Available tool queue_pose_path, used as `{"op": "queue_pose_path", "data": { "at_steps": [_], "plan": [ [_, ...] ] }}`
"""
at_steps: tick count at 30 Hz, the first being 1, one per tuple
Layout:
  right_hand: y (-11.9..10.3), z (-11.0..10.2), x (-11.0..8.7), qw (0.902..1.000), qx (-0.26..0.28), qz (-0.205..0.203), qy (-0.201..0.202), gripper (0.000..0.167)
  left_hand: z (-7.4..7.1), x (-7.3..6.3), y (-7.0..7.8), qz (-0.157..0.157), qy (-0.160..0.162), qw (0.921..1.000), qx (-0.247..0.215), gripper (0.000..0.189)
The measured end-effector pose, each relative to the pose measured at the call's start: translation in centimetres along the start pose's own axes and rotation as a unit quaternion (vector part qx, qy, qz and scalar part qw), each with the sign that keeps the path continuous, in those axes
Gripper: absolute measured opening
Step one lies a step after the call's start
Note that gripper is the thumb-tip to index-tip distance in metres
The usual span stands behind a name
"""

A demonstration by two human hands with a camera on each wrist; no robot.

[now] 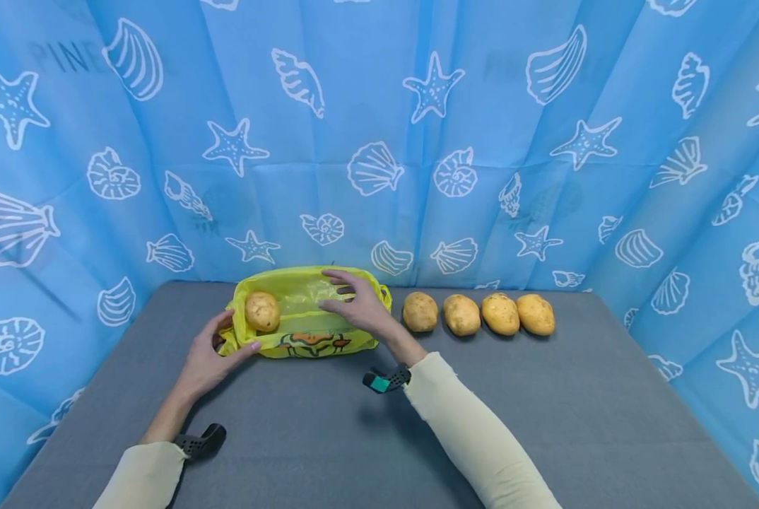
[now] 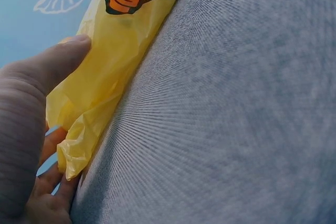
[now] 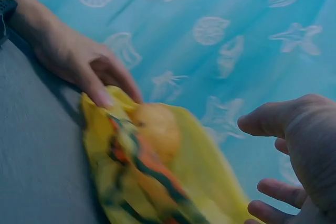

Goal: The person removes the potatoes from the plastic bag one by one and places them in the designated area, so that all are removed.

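A yellow plastic bag (image 1: 360,341) with an orange and black print lies on its base at the back of the table, its mouth spread wide. One potato (image 1: 262,312) sits inside at the bag's left end. My left hand (image 1: 206,359) grips that end, thumb (image 2: 68,59) against the printed side and fingers behind it. Over the right part of the bag's mouth is my right hand (image 1: 362,305), fingers apart and slightly bent, with nothing held. From the right wrist view, the potato (image 3: 157,129) shows at the bag's rim beside the left hand.
Several potatoes (image 1: 462,315) stand in a row just right of the bag. The grey table (image 1: 303,438) ends at a blue curtain (image 1: 367,106) printed with white shells and starfish. Each wrist wears a black strap (image 1: 204,442).
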State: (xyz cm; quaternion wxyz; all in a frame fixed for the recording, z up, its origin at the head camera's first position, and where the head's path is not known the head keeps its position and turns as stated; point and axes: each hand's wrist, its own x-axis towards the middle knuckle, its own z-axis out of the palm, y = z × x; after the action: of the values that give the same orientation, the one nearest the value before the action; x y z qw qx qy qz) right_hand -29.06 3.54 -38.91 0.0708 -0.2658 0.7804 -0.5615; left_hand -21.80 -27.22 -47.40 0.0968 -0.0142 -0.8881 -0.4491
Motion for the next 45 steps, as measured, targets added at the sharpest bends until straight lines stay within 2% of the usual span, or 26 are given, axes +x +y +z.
{"op": "queue_pose_path", "data": {
  "at_steps": [5, 11, 17, 24, 29, 34, 39, 45],
  "plan": [
    [0.0, 4.3, 2.1, 0.9993, 0.007, 0.029, -0.024, 0.062, 0.1, 0.0, -0.2, 0.002, -0.002, 1.0000, -0.003, 0.094],
    [0.0, 8.0, 3.8, 0.9974, -0.013, 0.064, -0.032, 0.068, 0.1, 0.0, -0.1, 0.000, -0.004, 1.0000, -0.006, 0.094],
    [0.8, 10.4, 4.9, 0.9957, 0.002, 0.089, -0.023, 0.072, -0.1, 0.0, -0.1, -0.001, -0.008, 0.9999, -0.007, 0.093],
    [1.3, 11.5, 5.1, 0.9973, 0.013, 0.060, -0.041, 0.070, -0.1, 0.2, 0.0, 0.003, -0.006, 1.0000, -0.005, 0.092],
    [1.0, 10.9, 4.6, 0.9981, 0.018, 0.049, -0.034, 0.068, 0.0, 0.1, -0.2, 0.003, -0.009, 0.9999, -0.006, 0.092],
    [0.5, 8.9, 3.8, 0.9983, 0.030, 0.037, -0.033, 0.065, 0.1, 0.2, -0.3, 0.000, -0.010, 0.9999, -0.007, 0.093],
    [-0.2, 5.6, 2.6, 0.9966, 0.073, 0.015, -0.033, 0.066, 0.2, 0.1, -0.3, 0.000, -0.008, 1.0000, -0.006, 0.094],
    [-0.3, 0.3, 0.4, 0.9942, 0.108, 0.002, -0.006, 0.068, 0.2, 0.0, -0.3, 0.012, 0.001, 0.9999, -0.002, 0.093]
  ]
}}
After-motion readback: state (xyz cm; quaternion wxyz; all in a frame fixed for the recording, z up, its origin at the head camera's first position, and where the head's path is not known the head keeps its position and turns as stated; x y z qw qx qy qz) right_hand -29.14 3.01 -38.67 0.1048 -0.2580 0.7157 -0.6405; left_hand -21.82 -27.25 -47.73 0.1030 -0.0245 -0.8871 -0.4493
